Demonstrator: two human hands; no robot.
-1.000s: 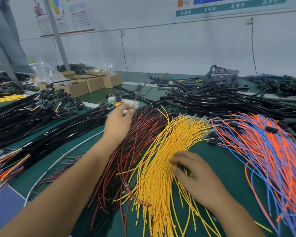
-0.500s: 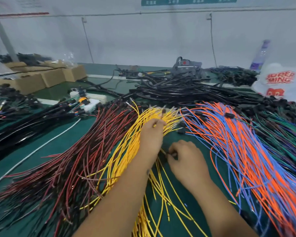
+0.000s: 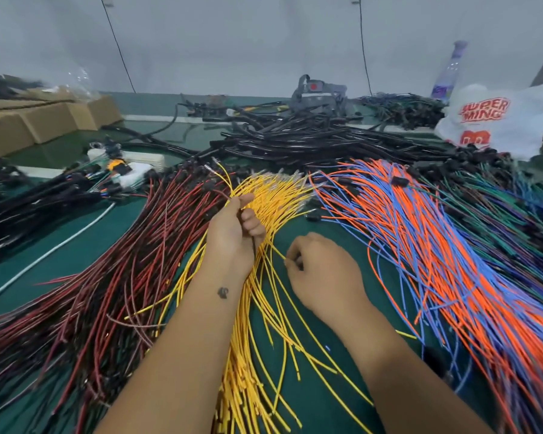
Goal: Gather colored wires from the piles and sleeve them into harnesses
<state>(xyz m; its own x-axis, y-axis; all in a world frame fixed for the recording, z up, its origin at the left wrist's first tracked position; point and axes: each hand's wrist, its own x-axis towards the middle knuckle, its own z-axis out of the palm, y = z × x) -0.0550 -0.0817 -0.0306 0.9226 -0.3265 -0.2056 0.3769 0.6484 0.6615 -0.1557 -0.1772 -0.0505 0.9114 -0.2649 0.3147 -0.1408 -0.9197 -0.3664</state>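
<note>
A pile of yellow wires (image 3: pixel 265 311) fans across the green table's middle. Red and dark wires (image 3: pixel 113 277) lie to its left, orange and blue wires (image 3: pixel 420 245) to its right. My left hand (image 3: pixel 234 228) is raised over the yellow pile, fingers closed around a thin dark red wire whose end sticks up past the thumb. My right hand (image 3: pixel 325 275) rests on the table just right of the yellow pile, fingertips pinched on a yellow wire. Black sleeving tubes (image 3: pixel 295 139) are heaped behind the piles.
Finished black harnesses (image 3: pixel 38 202) lie at the left, with cardboard boxes (image 3: pixel 41 120) behind them. A white plastic bag (image 3: pixel 496 117) and a bottle (image 3: pixel 449 70) stand at the back right. Green and dark wires (image 3: pixel 499 195) fill the far right. A white cable (image 3: pixel 44 258) crosses the left table.
My left hand came from the far end of the red pile to the yellow pile and lifted with a wire. My right hand shifted slightly right. The view turned right.
</note>
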